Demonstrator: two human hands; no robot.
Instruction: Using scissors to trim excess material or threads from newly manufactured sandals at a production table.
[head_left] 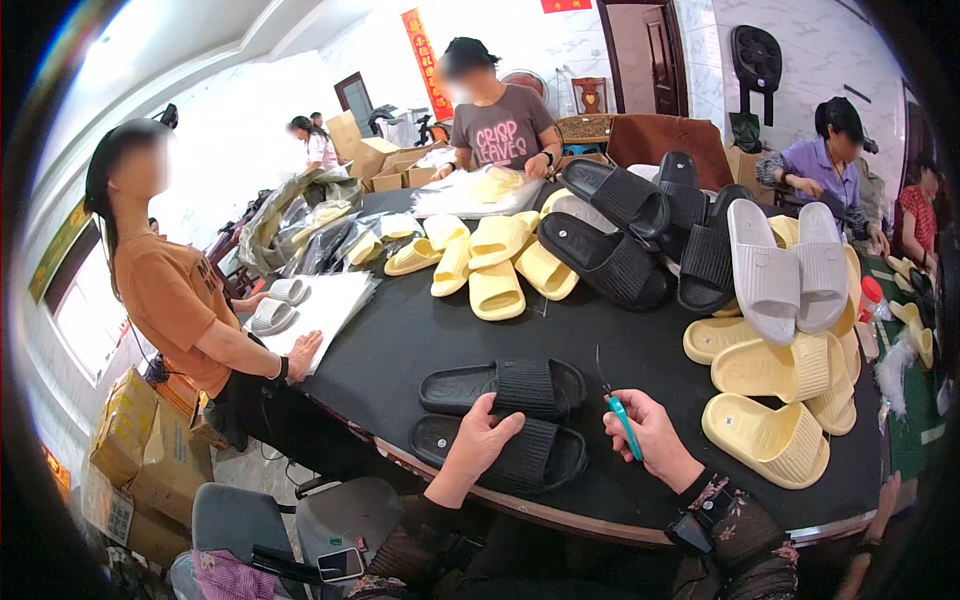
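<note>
Two black slide slippers lie side by side on the dark tabletop in front of me. My left hand [472,450] is over the nearer slipper [550,458], gripping it just behind its ribbed strap; the thumb and index finger show, the other fingers are mostly hidden. Just beyond it lies the farther slipper [535,388], its toe also to the right. To the right of the pair, my right hand [652,440] is closed around a small teal-handled tool [624,428]. A thin dark tip points up from this tool; its exact kind is unclear.
Black slippers [605,260], yellow slippers [768,440] and grey slippers [765,270] are heaped at the right and back of the table [400,340]. A co-worker [180,300] stands left beside white sheets [340,300]; another person [500,125] works across. A chair [240,530] stands lower left.
</note>
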